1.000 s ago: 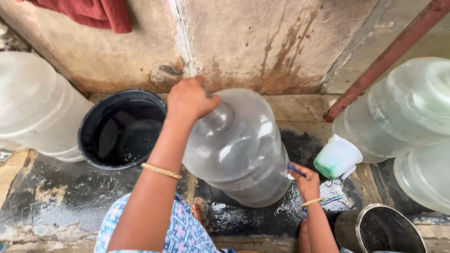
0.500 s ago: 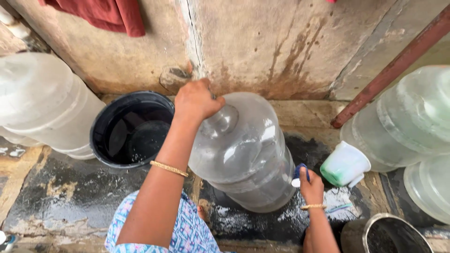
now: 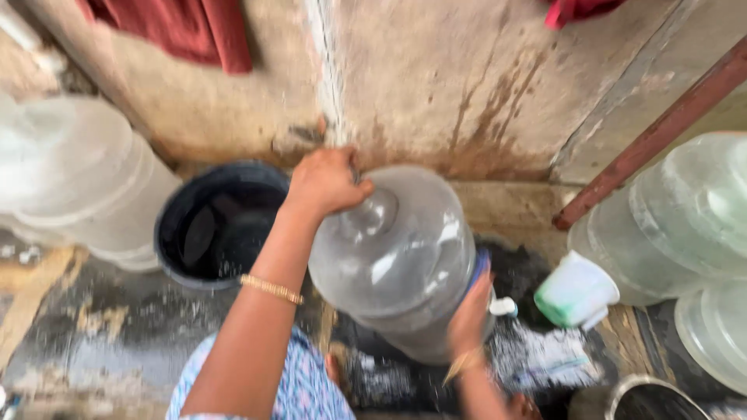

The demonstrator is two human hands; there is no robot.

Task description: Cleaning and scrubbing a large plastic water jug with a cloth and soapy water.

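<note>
Gripping jug (image 3: 405, 257) neck, left hand (image 3: 325, 180) closed; right hand (image 3: 471, 315) presses jug's side.

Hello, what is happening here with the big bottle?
A person is handling a large clear water jug on a wet floor by a stained wall. The left hand grips the jug at its neck, and the right hand presses against its side, near something blue that is too blurred to identify. A black bucket with water stands to the left. More clear jugs and a small white and green cup lie to the right.
</note>
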